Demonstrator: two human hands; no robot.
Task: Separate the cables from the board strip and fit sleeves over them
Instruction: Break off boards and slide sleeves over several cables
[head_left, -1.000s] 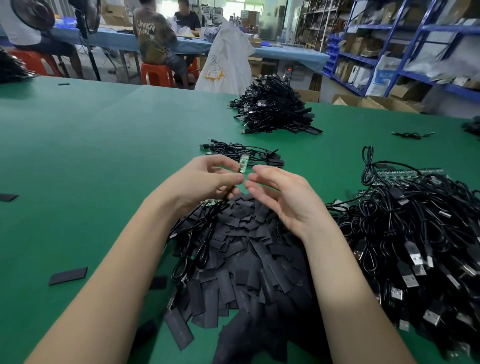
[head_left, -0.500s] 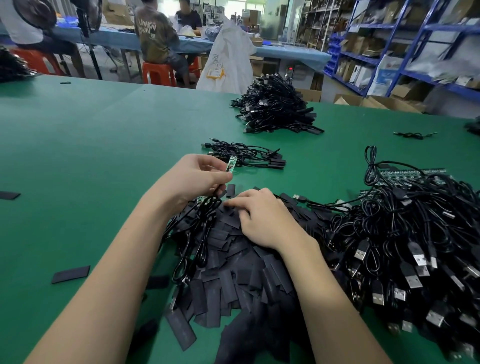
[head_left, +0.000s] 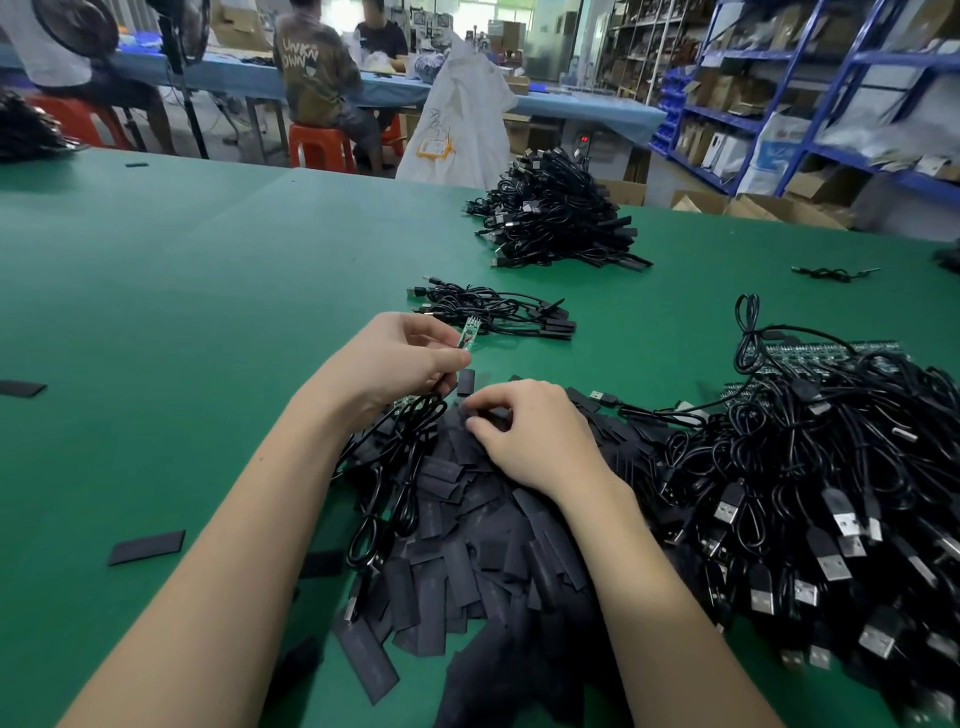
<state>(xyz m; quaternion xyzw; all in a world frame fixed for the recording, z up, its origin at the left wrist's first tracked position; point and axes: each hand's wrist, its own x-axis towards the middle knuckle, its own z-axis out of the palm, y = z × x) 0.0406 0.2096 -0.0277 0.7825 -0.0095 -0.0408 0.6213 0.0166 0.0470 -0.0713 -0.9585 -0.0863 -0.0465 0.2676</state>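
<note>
Head view: your left hand, just left of frame centre, pinches a small green board piece between thumb and fingertips, its free end pointing up and to the right. A black cable hangs from that grip and loops down onto the pile below. Your right hand, at frame centre, lies knuckles-up on the heap of flat black sleeves, its fingers curled down among the top pieces; whether they have one pinched you cannot tell from this angle. The heap fills the lower centre, between your forearms. At the right of the frame a large tangle of cables with USB plugs sits touching the heap, and green board strips show at its upper edge. Above your hands lies a small bundle of cables, and further up, a bigger mound of cables. Loose sleeves lie on the green table at the left, one at lower left.
</note>
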